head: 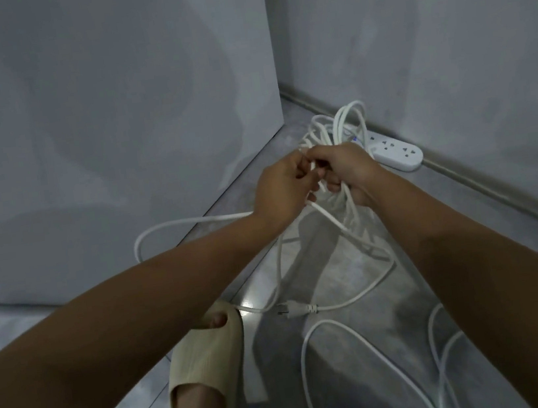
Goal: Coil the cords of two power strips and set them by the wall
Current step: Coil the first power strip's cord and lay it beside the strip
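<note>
Floor (359, 364) and walls were all grey. The floor was smooth and a bit shiny, with dark shadows on it. It ran as a strip between the left wall (91, 107) and the right wall (442, 23). A white power strip (400, 155) lay flat on the floor, right against the foot of the right wall. A white cord (342, 121) was bunched in loops just beside it, held up off the floor. The left hand (278, 185) had its fingers curled tight round one strand. The right hand (342, 169) had its fingers clamped round the bunch of loops. A plug (293, 311) lay on the floor near a tan slipper (206, 361). A loose cord (322, 322) ran off the bottom edge, so its end was cut off. The hands hid one end of the power strip and the middle of the loops. It was hard to tell which strand went where.
</note>
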